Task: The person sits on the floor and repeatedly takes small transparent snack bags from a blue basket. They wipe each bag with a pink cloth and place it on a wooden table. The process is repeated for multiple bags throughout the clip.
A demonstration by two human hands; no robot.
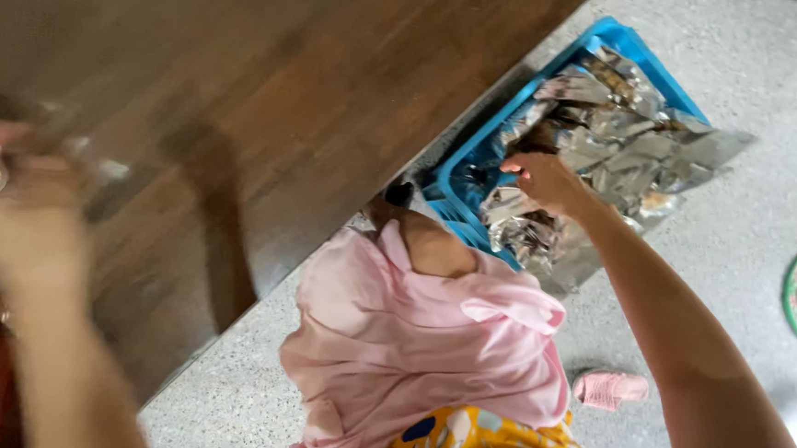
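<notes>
A right hand (548, 182) reaches into a blue plastic basket (613, 39) of silver foil pouches (625, 141), fingers curled on one. The blurred left hand (13, 200) hovers over a wooden table (287, 88); its grip cannot be told.

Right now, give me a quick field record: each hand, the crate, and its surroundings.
right hand: reaching down into the blue crate, on the silver foil packs; grip unclear
left hand: blurred, over the wooden table, seems to hold something clear
blue crate: on the speckled floor, beside the table edge, heaped with foil packs
clothing: pink garment
nearby: pink slipper on floor
</notes>
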